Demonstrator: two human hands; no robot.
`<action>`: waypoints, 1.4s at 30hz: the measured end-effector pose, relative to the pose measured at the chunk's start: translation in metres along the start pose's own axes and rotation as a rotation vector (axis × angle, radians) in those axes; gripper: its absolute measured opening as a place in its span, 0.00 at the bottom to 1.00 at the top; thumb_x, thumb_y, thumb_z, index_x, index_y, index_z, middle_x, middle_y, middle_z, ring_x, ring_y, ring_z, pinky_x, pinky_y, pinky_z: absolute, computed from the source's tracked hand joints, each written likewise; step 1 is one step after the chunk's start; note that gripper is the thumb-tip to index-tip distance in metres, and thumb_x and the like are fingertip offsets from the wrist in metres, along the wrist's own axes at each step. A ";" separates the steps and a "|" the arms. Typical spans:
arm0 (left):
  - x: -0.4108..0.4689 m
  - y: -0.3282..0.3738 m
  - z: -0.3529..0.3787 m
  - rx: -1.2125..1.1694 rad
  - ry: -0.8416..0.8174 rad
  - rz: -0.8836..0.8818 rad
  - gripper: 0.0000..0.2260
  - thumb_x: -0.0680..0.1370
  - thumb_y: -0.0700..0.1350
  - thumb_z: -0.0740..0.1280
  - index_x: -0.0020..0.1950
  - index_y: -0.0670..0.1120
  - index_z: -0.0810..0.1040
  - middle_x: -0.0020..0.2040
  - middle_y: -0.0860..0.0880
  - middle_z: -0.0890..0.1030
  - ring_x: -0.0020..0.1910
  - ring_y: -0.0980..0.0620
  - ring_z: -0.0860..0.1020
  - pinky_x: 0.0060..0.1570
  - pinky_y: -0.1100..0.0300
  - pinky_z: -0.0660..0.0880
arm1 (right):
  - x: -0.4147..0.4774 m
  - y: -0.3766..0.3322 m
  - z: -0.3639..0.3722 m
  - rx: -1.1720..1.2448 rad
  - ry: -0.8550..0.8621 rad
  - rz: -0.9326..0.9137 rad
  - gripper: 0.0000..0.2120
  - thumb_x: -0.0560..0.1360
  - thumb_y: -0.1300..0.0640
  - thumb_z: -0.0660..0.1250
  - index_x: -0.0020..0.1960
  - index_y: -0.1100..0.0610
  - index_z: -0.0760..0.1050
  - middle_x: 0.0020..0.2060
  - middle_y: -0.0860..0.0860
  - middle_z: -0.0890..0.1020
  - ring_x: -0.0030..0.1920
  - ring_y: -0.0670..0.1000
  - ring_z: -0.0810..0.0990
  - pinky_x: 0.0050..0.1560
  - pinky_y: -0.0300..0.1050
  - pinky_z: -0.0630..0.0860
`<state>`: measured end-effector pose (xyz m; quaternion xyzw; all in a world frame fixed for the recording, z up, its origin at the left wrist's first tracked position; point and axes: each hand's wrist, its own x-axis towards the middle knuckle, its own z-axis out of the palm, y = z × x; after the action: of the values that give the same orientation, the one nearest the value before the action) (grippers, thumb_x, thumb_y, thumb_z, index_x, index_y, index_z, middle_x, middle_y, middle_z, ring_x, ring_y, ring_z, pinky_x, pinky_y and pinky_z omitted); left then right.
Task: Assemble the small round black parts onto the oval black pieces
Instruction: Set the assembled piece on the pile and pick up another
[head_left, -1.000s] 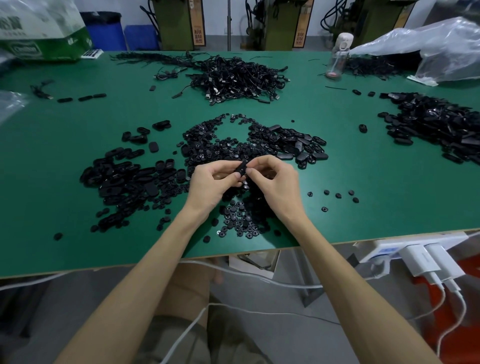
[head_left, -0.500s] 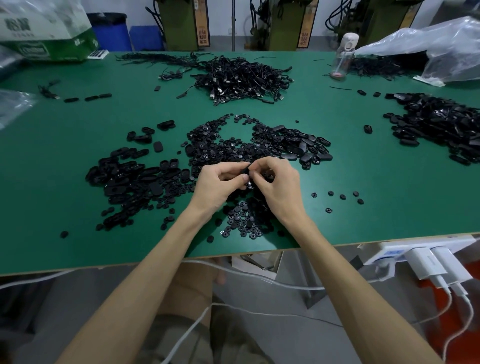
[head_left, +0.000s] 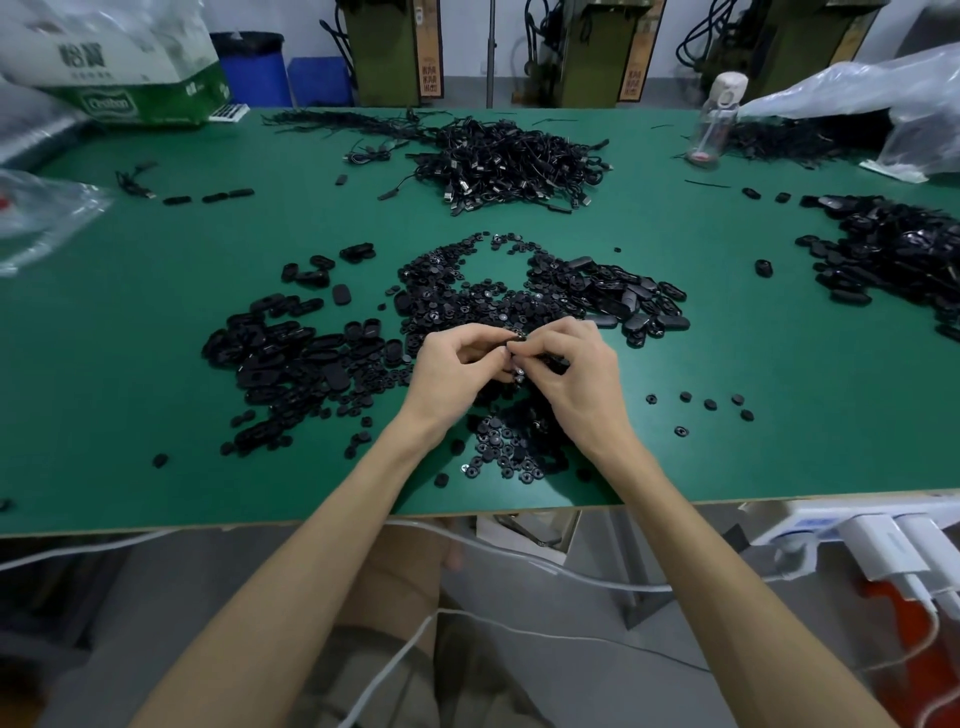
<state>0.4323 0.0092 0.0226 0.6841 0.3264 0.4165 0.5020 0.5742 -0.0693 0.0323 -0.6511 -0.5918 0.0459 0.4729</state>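
On the head camera I see matte black plastic in heaps: flat oval black pieces (head_left: 291, 358) at left, and small round black parts (head_left: 504, 452), ringed like buttons, just in front of the wrists. The left hand (head_left: 457, 369) and right hand (head_left: 576, 374) meet above them with fingers curled, their tips together pinching a small black piece (head_left: 517, 340) whose shape I cannot make out. The table (head_left: 156, 270) is smooth green board with a tangled heap of black cables (head_left: 509, 161) and a clear bottle (head_left: 714, 124) at the far side, and white chargers (head_left: 878, 545) are plugged in below its near edge.

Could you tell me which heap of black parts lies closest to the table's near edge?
The heap of small round parts beside the right wrist; all other heaps lie farther back.
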 end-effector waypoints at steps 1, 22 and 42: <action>0.000 0.000 -0.001 -0.006 0.012 -0.004 0.08 0.80 0.31 0.69 0.58 0.36 0.84 0.46 0.39 0.86 0.44 0.47 0.86 0.48 0.53 0.84 | 0.000 0.000 0.000 0.000 -0.012 -0.011 0.04 0.76 0.60 0.75 0.50 0.58 0.87 0.47 0.51 0.83 0.54 0.55 0.77 0.55 0.44 0.73; -0.003 0.005 -0.001 0.026 -0.023 -0.010 0.05 0.79 0.35 0.72 0.55 0.40 0.84 0.38 0.48 0.86 0.36 0.50 0.85 0.43 0.59 0.82 | 0.001 -0.001 -0.003 0.121 0.021 0.162 0.05 0.79 0.59 0.73 0.53 0.56 0.85 0.42 0.44 0.85 0.43 0.39 0.82 0.44 0.29 0.74; -0.002 0.005 0.000 0.120 -0.026 0.036 0.08 0.80 0.31 0.67 0.57 0.37 0.82 0.47 0.38 0.85 0.39 0.47 0.85 0.48 0.54 0.83 | -0.003 -0.004 -0.001 0.153 0.017 0.046 0.07 0.76 0.64 0.74 0.52 0.55 0.84 0.38 0.45 0.85 0.41 0.44 0.83 0.44 0.39 0.80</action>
<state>0.4319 0.0056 0.0269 0.7239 0.3320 0.3963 0.4569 0.5709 -0.0732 0.0344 -0.6267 -0.5676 0.0961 0.5252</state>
